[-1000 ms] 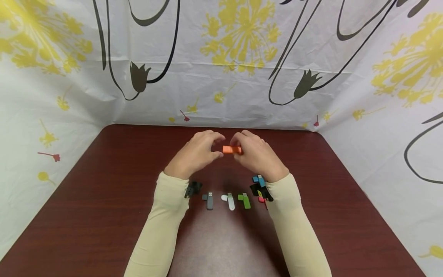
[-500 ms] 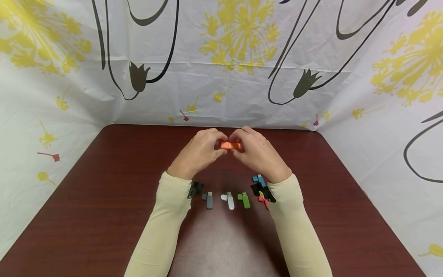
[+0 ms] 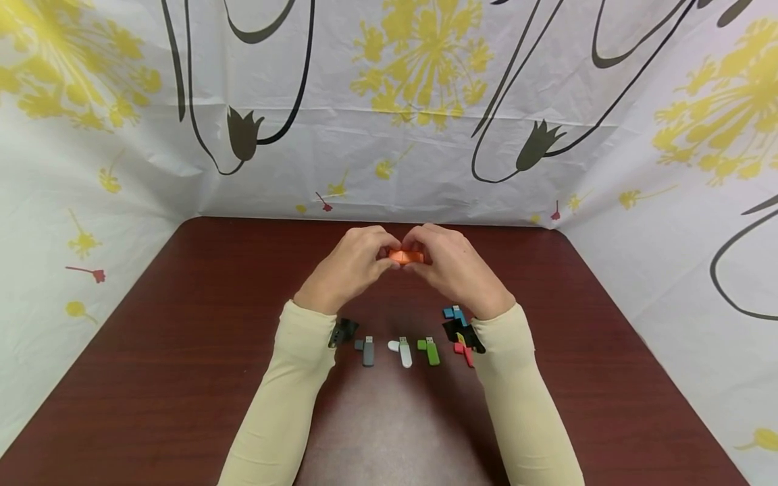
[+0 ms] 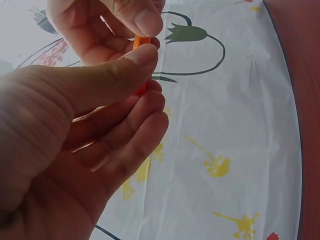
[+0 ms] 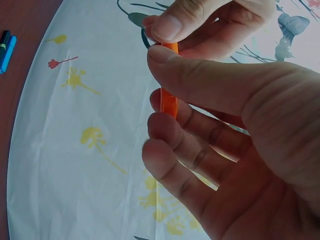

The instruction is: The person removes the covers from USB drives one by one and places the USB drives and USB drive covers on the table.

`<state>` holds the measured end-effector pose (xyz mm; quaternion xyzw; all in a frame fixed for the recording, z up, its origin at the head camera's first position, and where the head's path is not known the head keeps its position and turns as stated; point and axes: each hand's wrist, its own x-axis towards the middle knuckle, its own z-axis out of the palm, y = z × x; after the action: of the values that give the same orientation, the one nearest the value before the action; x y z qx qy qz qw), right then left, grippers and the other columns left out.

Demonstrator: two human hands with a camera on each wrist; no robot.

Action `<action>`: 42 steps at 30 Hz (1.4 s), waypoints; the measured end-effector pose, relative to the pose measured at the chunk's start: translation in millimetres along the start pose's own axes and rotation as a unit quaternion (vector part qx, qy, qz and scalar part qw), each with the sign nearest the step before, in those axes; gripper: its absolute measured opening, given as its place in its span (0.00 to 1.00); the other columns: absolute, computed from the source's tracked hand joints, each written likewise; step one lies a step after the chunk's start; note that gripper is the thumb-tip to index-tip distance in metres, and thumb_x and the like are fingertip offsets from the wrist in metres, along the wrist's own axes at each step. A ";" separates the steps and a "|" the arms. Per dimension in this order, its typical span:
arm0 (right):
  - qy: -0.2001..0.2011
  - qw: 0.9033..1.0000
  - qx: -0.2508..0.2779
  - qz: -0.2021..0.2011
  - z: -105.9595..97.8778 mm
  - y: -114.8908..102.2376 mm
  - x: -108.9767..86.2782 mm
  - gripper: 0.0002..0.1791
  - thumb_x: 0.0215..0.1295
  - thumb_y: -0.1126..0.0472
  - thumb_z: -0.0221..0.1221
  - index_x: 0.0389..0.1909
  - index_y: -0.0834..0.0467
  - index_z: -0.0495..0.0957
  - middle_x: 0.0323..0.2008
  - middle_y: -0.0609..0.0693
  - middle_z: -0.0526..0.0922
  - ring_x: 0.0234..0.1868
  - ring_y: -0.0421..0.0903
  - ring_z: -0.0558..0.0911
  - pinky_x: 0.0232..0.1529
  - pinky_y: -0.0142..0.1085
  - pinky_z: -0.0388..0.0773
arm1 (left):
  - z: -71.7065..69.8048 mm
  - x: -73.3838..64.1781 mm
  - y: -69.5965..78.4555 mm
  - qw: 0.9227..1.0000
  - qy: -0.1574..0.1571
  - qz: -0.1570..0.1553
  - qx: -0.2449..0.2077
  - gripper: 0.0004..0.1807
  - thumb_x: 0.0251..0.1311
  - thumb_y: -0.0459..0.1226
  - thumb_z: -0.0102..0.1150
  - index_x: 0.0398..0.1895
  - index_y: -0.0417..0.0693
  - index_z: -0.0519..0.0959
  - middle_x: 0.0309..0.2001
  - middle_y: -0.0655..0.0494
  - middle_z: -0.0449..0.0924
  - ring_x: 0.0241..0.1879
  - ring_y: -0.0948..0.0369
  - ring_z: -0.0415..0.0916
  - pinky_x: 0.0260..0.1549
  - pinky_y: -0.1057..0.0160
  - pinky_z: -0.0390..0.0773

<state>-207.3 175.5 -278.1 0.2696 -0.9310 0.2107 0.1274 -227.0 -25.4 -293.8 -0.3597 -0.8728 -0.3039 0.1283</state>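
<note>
An orange USB flash drive (image 3: 406, 256) is held level above the far half of the dark red table (image 3: 243, 290). My left hand (image 3: 351, 262) pinches its left end between thumb and fingertips. At the other end my right hand (image 3: 448, 266) grips it the same way, the two sets of fingertips nearly meeting. In the left wrist view only short bits of the orange drive (image 4: 141, 42) show between the thumbs. More of the orange body (image 5: 169, 103) shows in the right wrist view, below the right thumb. The fingers hide both its ends.
Nearer the body lie a grey flash drive (image 3: 368, 352), a white one (image 3: 405, 354) and a green one (image 3: 432, 352), each with its cap beside it. By the right wrist are a blue drive (image 3: 459, 316) and a red drive (image 3: 469, 356), partly covered by the wrist camera (image 3: 464, 335).
My left hand has come in from a small gap on the left and taken hold of the orange flash drive's left end. Over the last half second both hands have barely moved.
</note>
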 end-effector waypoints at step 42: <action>0.012 0.997 0.015 0.078 -27.0 18.3 -15.6 0.16 0.69 0.63 0.73 0.52 0.60 0.79 0.47 0.57 0.91 0.48 0.54 0.89 0.51 0.51 0.85 | -20.9 -11.3 -15.0 0.997 0.064 -0.039 -0.036 0.12 0.64 0.31 0.76 0.49 0.37 0.90 0.44 0.46 0.89 0.39 0.54 0.84 0.41 0.58 0.86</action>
<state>-201.3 208.9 -265.7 0.1950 -0.9444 0.2371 0.1177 -229.4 -52.9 -289.0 -0.3098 -0.8645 -0.3622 0.1594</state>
